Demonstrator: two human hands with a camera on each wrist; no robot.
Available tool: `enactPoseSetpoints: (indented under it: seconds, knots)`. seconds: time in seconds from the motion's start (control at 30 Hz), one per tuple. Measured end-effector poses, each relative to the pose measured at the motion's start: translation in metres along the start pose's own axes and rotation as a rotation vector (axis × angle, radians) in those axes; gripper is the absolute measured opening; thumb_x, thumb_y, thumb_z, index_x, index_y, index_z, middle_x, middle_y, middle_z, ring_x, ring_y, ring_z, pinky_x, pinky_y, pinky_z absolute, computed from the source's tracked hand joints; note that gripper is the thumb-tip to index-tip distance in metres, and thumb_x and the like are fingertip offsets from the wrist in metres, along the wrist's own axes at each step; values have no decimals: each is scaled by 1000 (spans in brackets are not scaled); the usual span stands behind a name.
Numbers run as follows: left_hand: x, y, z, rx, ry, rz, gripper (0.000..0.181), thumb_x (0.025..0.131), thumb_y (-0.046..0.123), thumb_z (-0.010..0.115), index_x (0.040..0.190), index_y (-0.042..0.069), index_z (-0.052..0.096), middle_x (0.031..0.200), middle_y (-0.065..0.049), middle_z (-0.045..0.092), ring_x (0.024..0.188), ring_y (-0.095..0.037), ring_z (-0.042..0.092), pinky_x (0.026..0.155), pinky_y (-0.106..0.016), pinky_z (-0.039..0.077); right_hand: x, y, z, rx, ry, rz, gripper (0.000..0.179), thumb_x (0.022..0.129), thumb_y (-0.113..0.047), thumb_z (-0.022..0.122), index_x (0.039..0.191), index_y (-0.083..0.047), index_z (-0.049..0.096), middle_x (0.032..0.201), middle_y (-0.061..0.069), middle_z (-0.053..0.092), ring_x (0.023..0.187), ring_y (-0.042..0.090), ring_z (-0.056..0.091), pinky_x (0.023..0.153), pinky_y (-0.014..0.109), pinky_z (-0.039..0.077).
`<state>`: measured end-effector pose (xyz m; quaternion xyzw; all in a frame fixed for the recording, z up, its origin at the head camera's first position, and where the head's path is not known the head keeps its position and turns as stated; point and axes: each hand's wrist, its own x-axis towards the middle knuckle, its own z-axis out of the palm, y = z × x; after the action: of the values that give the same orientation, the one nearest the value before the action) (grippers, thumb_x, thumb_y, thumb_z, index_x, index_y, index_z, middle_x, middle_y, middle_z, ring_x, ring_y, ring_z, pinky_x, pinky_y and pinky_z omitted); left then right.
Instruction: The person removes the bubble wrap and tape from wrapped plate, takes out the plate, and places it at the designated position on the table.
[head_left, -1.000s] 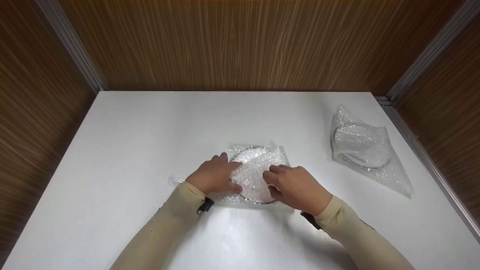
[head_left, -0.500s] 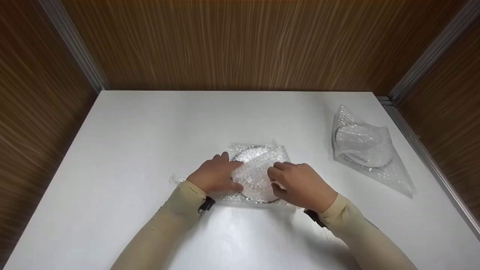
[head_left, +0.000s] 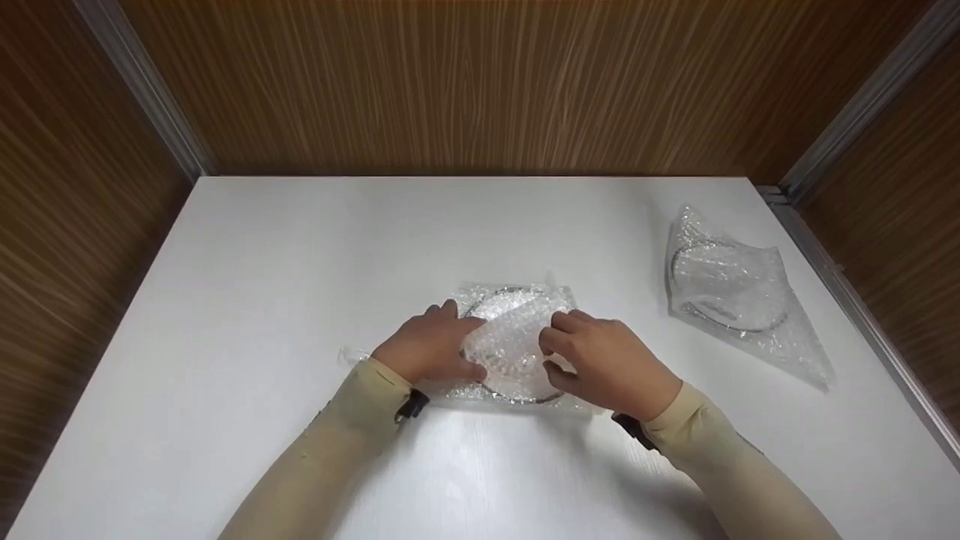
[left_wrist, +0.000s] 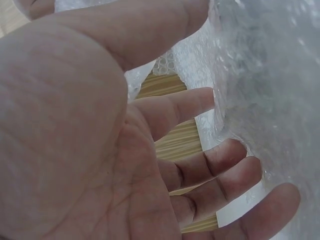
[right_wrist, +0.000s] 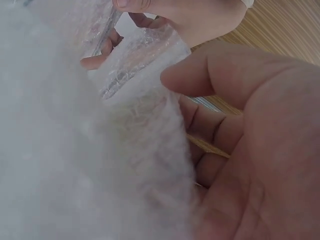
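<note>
Lying flat on the surface (head_left: 300, 247) between the two hands, a round thing (head_left: 499, 307) is enclosed in clear bubble wrap (head_left: 566, 300), so it is reached inward by either hand and neither is clearly nearer. No long axis is offered by its round outline, marked out by a dark rim (head_left: 525, 401); the useful direction is given instead by the upper layer (head_left: 510, 341) of the wrap, whose slanting edge is run from near the left fingertips toward the far side, on the right hand's side. The left edge of the bundle is covered by the left hand (head_left: 435, 345), which is laid open, its fingers extended and spread, with the wrap touched rather than clasped. At the opposite edge, the wrap is held by the right hand (head_left: 611, 364), its fingers curled behind the sheet and the thumb set in front; how firmly it is pinched cannot be told. Since the bundle is flanked from both sides, the slant of that edge between the hands is judged to matter most. A second wrapped bundle (head_left: 724, 289) is placed beyond and outward of the right hand, well apart from it.
</note>
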<state>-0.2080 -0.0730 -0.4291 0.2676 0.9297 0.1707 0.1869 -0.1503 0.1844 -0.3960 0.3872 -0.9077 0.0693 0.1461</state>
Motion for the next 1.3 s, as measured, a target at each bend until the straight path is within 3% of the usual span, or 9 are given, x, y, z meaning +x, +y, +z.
enactPoseSetpoints:
  seconds: [0.23, 0.6, 0.77, 0.87, 0.93, 1.1, 1.3]
  knots:
    - [0, 4, 0, 33, 2, -6, 78, 87, 45, 76, 155, 22, 48, 136, -19, 50, 119, -36, 52, 95, -50, 50, 2, -2, 2, 27, -25, -25, 21, 86, -18, 84, 104, -14, 74, 85, -2, 60, 71, 15, 56, 58, 32, 52]
    - [-1, 5, -1, 55, 24, 27, 74, 86, 44, 75, 152, 19, 52, 135, -22, 52, 118, -39, 54, 92, -53, 51, 3, -1, -1, 25, 61, -24, 17, 83, -6, 85, 97, -13, 78, 81, -1, 56, 73, 17, 48, 62, 30, 47]
    - [-1, 4, -1, 32, 15, 14, 76, 85, 45, 76, 152, 19, 52, 131, -20, 52, 115, -36, 53, 92, -52, 50, 4, 2, -3, 20, 80, -19, 18, 82, -4, 84, 97, -12, 77, 82, -1, 60, 71, 17, 50, 61, 30, 48]
    - [-1, 3, -1, 0, 31, -20, 78, 82, 47, 78, 143, 4, 55, 124, -19, 54, 107, -34, 56, 90, -50, 52, 3, 3, -5, 24, 79, 2, 17, 83, -5, 83, 97, -12, 77, 83, -2, 63, 71, 16, 54, 57, 29, 49]
    - [0, 3, -1, 9, 28, -26, 70, 82, 48, 78, 133, 2, 60, 120, -18, 54, 103, -33, 56, 88, -49, 53, 2, 3, -6, 22, 84, 23, 16, 84, -6, 82, 98, -13, 78, 84, -2, 64, 71, 15, 57, 54, 28, 49]
    - [-2, 4, -3, 41, 7, 1, 56, 85, 45, 77, 130, 13, 64, 115, -15, 52, 100, -31, 53, 82, -48, 51, 1, 6, -10, 1, 115, 76, 14, 85, -9, 80, 98, -14, 77, 83, -3, 65, 68, 12, 59, 50, 27, 46]
    - [-3, 2, -5, 18, 3, -4, 63, 84, 42, 80, 136, 16, 56, 112, -13, 52, 96, -30, 53, 79, -46, 50, 1, 11, -15, 10, 132, 113, 12, 87, -9, 78, 97, -15, 76, 80, -5, 65, 70, 10, 63, 51, 27, 48]
